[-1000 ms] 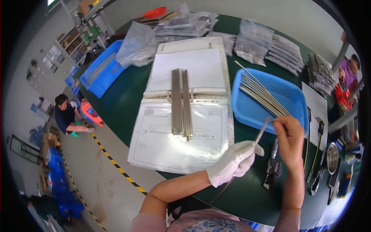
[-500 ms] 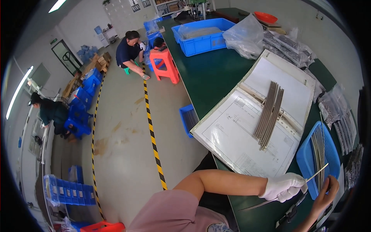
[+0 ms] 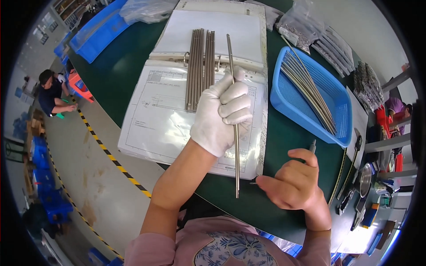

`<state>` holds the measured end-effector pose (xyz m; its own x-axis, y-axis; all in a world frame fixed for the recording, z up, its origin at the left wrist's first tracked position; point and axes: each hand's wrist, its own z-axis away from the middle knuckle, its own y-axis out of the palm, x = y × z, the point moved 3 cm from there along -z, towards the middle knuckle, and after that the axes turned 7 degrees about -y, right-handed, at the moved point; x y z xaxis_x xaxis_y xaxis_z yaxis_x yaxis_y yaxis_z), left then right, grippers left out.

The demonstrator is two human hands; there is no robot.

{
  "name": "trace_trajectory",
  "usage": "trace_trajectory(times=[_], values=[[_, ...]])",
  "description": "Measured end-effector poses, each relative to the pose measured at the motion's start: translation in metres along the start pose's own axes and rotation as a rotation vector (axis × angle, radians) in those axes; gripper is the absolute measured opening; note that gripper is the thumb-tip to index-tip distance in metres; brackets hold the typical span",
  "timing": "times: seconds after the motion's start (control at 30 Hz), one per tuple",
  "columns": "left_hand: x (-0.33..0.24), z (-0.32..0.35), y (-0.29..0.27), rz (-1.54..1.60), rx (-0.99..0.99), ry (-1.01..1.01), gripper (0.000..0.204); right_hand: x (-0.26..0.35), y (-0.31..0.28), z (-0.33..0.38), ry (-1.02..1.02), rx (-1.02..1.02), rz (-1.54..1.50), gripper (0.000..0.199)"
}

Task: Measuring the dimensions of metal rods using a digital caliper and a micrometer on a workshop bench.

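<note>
My left hand (image 3: 224, 111), in a white glove, is wrapped around a thin metal rod (image 3: 237, 164), which stands nearly upright in the view, its lower end below the fist. Beneath and beside that hand, two bundles of similar metal rods (image 3: 195, 71) lie on an open ring binder (image 3: 142, 124) with a sleeved technical drawing. Lower right, my bare right hand (image 3: 293, 181) is curled, fingers bent. A slim grey tool (image 3: 313, 145) shows a tip past its index finger, and a dark point shows by the thumb; the hand covers the middle.
A blue plastic basket (image 3: 275, 95) holding more long rods stands right of the binder. Bagged metal parts (image 3: 301, 26) lie beyond it. A blue bin (image 3: 95, 40) sits far left on the green table (image 3: 128, 73). Tools and a metal bowl (image 3: 364, 179) lie at right. One person crouches at left.
The view has swung to the right. My left hand has come away from the basket to over the binder, bringing the rod upright. My right hand has moved off the rod and curled.
</note>
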<state>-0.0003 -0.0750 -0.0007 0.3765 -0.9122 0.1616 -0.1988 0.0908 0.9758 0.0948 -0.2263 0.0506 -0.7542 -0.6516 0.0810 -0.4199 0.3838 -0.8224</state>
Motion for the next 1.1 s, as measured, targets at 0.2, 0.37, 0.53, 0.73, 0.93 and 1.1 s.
trace_trajectory(times=[0.2, 0.37, 0.53, 0.73, 0.93, 1.1], values=[[0.0, 0.001, -0.005, 0.001, 0.053, 0.0, 0.025, 0.005, 0.005, 0.006, -0.015, -0.054, -0.115, 0.017], [-0.001, 0.003, -0.002, -0.002, 0.033, 0.061, 0.027, 0.006, 0.004, 0.006, 0.003, -0.061, -0.201, 0.013], [-0.002, 0.003, -0.003, -0.01, 0.004, 0.065, 0.028, 0.008, 0.007, 0.004, -0.007, -0.05, -0.182, 0.011], [-0.002, 0.003, -0.005, -0.068, -0.031, 0.098, 0.029, 0.006, 0.014, 0.008, -0.028, -0.01, -0.136, 0.011], [0.0, 0.001, -0.006, -0.147, -0.049, 0.103, 0.029, 0.003, 0.019, 0.014, 0.017, 0.233, -0.204, 0.015], [0.0, 0.001, -0.007, -0.125, -0.061, 0.099, 0.029, 0.0, 0.017, 0.011, 0.113, 0.193, -0.292, 0.016]])
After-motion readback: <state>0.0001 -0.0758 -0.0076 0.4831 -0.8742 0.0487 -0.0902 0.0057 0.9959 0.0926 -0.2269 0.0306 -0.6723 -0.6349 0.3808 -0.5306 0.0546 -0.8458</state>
